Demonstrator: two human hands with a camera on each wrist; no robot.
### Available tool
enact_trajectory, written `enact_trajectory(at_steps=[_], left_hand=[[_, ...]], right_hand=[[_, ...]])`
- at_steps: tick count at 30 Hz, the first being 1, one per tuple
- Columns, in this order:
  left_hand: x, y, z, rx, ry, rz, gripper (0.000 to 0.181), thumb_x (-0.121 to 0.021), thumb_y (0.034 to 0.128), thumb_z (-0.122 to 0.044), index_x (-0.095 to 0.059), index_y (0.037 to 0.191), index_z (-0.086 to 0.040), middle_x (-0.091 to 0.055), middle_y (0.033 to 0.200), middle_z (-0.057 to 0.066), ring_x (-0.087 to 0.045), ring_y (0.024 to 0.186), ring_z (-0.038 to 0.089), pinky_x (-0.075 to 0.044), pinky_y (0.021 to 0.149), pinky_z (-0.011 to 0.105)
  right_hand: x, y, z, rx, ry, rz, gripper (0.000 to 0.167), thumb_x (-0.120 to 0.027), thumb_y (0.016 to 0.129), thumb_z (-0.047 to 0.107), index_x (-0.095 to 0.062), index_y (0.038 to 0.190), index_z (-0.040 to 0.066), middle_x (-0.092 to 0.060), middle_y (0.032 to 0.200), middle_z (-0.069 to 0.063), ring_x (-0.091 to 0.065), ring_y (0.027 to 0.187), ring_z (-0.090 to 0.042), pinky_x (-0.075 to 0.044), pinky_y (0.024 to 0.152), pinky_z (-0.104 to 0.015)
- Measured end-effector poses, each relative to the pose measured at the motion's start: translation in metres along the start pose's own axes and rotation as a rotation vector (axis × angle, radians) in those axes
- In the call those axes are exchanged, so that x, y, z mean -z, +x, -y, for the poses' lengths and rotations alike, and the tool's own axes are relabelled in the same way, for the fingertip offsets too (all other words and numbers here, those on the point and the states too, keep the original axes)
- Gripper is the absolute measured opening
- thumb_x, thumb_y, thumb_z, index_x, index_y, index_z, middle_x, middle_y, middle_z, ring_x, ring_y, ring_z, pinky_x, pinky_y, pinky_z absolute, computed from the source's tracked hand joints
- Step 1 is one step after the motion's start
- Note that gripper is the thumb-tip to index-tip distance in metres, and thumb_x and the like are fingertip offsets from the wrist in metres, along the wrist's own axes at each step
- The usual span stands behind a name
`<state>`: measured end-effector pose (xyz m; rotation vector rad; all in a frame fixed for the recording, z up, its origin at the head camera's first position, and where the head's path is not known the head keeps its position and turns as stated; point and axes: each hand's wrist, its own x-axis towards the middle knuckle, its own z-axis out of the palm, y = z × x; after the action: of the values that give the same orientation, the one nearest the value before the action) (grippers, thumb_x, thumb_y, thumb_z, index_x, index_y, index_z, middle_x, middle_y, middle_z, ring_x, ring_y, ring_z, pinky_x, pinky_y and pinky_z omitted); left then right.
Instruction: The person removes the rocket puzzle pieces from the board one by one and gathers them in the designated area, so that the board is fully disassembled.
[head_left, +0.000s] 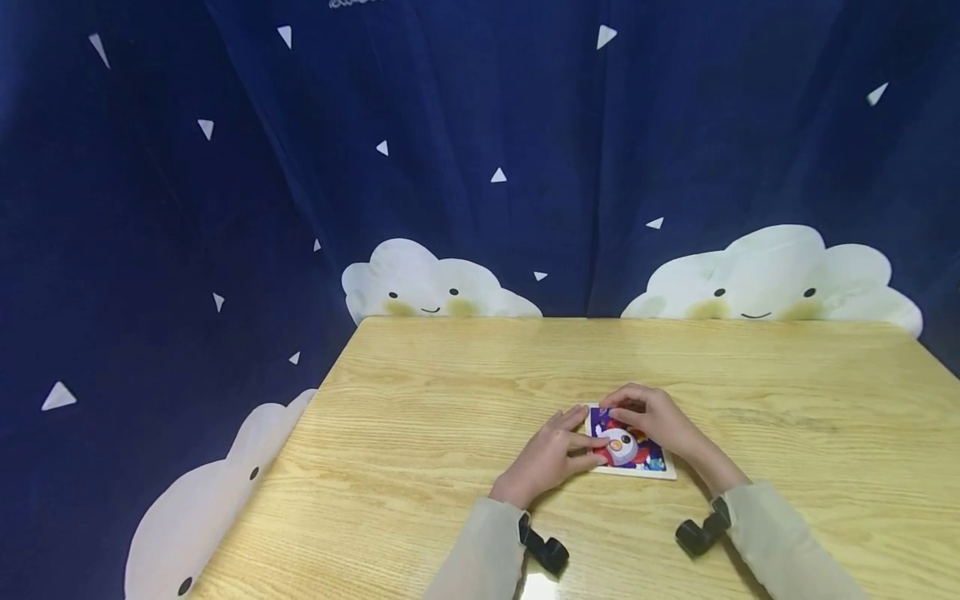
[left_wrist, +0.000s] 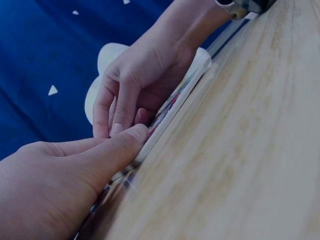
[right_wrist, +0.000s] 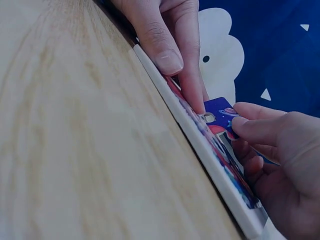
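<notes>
A small white-edged picture puzzle board [head_left: 637, 473] with a round white-faced figure lies flat on the table. In the right wrist view, my right hand [right_wrist: 287, 160] pinches a purple puzzle piece [right_wrist: 218, 107] with a ringed planet between thumb and index finger, tilted up above the board [right_wrist: 200, 150]. My left hand [head_left: 549, 457] rests on the board's left side, its fingers fairly straight and touching the picture. My right hand [head_left: 663, 421] is over the board's upper part in the head view. The piece is hidden in the left wrist view.
The wooden table [head_left: 420, 400] extends around the board. Behind it hangs a dark blue curtain [head_left: 465, 100] with white triangles and smiling clouds [head_left: 772, 275]. Each wrist wears a black camera mount [head_left: 546, 552].
</notes>
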<state>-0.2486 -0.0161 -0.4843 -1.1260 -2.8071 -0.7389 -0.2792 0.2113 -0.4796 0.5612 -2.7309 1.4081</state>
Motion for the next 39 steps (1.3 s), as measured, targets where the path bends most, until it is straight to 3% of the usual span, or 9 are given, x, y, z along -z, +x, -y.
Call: enact_trajectory(at_steps=[5,14,24,31,39], left_hand=[[0.000,0.000,0.000,0.006,0.004,-0.001,0.036,-0.061,0.0933,-0.043,-0.066,0.126,-0.030,-0.038,0.156,0.007,-0.031,0.149,0.018,-0.025,0.125,0.038],[0.001,0.000,0.000,-0.003,0.001,-0.006,0.036,-0.062,0.0933,-0.043,-0.066,0.126,-0.029,-0.039,0.156,0.008,-0.032,0.149,0.020,-0.026,0.125,0.038],[0.000,0.001,0.000,0.004,0.010,0.000,0.035,-0.061,0.0942,-0.043,-0.066,0.126,-0.031,-0.039,0.157,0.006,-0.032,0.149,0.019,-0.027,0.124,0.038],[0.000,0.001,-0.001,0.021,0.007,0.011,0.035,-0.060,0.0945,-0.044,-0.066,0.127,-0.032,-0.039,0.157,0.006,-0.031,0.150,0.019,-0.026,0.125,0.038],[0.001,0.000,-0.001,-0.002,0.022,-0.006,0.035,-0.061,0.0943,-0.043,-0.067,0.126,-0.030,-0.040,0.156,0.010,-0.033,0.149,0.020,-0.026,0.125,0.036]], right_hand=[[0.001,0.000,0.000,-0.053,0.036,0.006,0.018,-0.061,0.097,0.019,-0.072,0.110,0.013,-0.072,0.114,-0.009,-0.062,0.101,0.000,-0.048,0.085,-0.008],[0.004,0.000,-0.001,-0.065,0.055,0.021,0.020,-0.060,0.097,0.022,-0.072,0.113,0.014,-0.071,0.117,-0.009,-0.063,0.110,-0.019,-0.047,0.086,-0.007],[0.007,-0.002,-0.003,-0.075,0.074,0.017,0.023,-0.061,0.097,0.026,-0.071,0.114,0.014,-0.070,0.118,-0.008,-0.060,0.104,0.000,-0.047,0.087,-0.011],[0.011,-0.003,-0.007,-0.085,0.064,0.003,0.022,-0.061,0.097,0.028,-0.072,0.112,0.015,-0.070,0.118,-0.008,-0.059,0.103,0.002,-0.047,0.090,-0.013],[0.020,-0.009,-0.015,-0.094,0.066,-0.011,0.024,-0.061,0.097,0.032,-0.072,0.112,0.017,-0.069,0.119,-0.006,-0.057,0.103,0.007,-0.046,0.091,-0.013]])
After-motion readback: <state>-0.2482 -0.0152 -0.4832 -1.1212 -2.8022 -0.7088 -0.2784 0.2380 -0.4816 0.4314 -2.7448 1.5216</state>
